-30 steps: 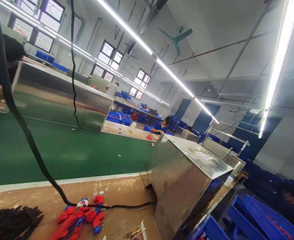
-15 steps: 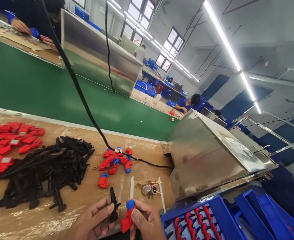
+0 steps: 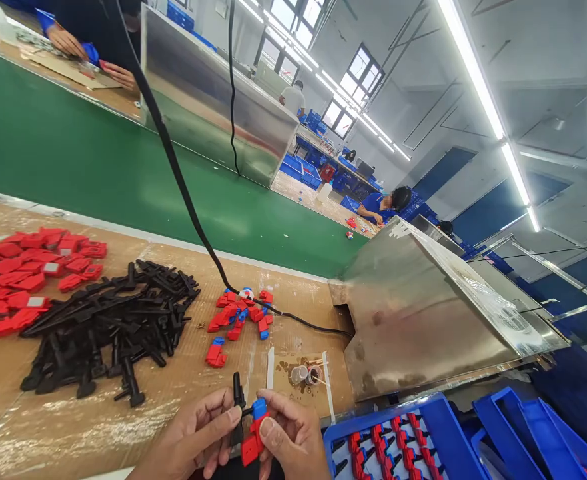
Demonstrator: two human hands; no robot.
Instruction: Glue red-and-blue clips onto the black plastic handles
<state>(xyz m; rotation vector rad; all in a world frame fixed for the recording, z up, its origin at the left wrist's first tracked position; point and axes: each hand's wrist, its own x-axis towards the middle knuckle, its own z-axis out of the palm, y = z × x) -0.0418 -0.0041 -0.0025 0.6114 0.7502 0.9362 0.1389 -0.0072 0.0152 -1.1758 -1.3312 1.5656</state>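
My left hand (image 3: 206, 427) pinches a black plastic toy part (image 3: 237, 393) with a short peg on its side. In my right hand (image 3: 288, 427) is a red toy piece with a blue end (image 3: 253, 437), held between thumb and fingers. The peg of the black part meets the red-and-blue piece near its blue end; whether it sits inside cannot be made out. Beyond my hands lie several assembled red and blue pieces (image 3: 240, 313) and one separate red-and-blue piece (image 3: 216, 353). A heap of black parts (image 3: 118, 320) and a pile of red parts (image 3: 28, 277) spread out to the left.
Two small cups (image 3: 307, 375) with sticks stand between white tape strips. At lower right, a blue tray (image 3: 443, 427) carries rows of red-and-black pieces. A black cable (image 3: 183, 193) hangs across the view. A metal box (image 3: 423, 320) stands right; co-workers sit beyond the green belt (image 3: 123, 180).
The black part has come closer to the red-and-blue piece, and its peg now meets it. Both hands keep their holds. The view has shifted slightly, moving the surroundings rightward.
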